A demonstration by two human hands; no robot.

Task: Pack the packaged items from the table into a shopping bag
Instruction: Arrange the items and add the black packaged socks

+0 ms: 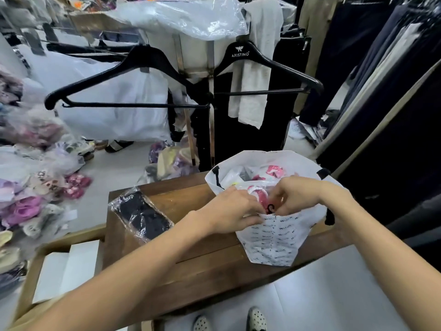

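A white shopping bag [274,240] with small black print and black handles stands open on the wooden table [202,263]. Inside it lie several clear packets with pink and white items. My left hand [232,209] and my right hand [294,194] meet at the bag's near rim, both gripping a clear packet holding a pink and white item [259,194] with a small black hook, half inside the bag. One more clear packet holding a black item [143,215] lies flat on the table's left part, apart from both hands.
A clothes rack with two black hangers [262,65] and a grey cloth stands just behind the table. Dark garments hang at the right. Heaps of bagged shoes [35,194] cover the floor at left. White boxes [69,268] sit in a wooden frame at lower left.
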